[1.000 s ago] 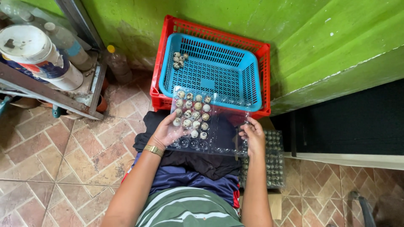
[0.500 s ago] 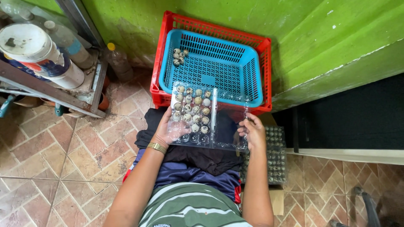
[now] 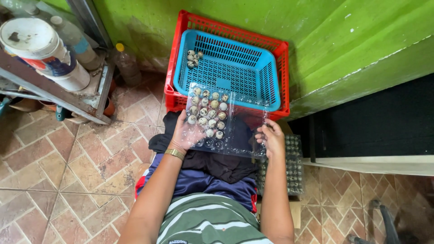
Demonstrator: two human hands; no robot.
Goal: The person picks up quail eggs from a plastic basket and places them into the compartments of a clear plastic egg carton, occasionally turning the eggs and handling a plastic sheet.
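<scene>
I hold a clear plastic egg carton [image 3: 226, 124], hinged open, over my lap. Its left half carries several small speckled eggs [image 3: 207, 112]; the right half, the lid, has none in it. My left hand [image 3: 187, 134] supports the filled half from underneath, with a gold watch at the wrist. My right hand [image 3: 271, 138] pinches the lid's outer edge. Just beyond the carton stands a blue plastic basket [image 3: 260, 74] nested in a red crate [image 3: 174, 58], with a few more speckled eggs [image 3: 193, 58] in its far left corner.
A dark cloth [image 3: 221, 165] lies across my lap. Stacked trays of small eggs [image 3: 294, 167] sit to my right on the tiled floor. A metal shelf [image 3: 58, 97] with a white paint bucket [image 3: 45, 52] and bottles stands at left; a green wall rises behind.
The carton has shifted slightly toward me and to the right in my hands. Both hands keep their grip on it.
</scene>
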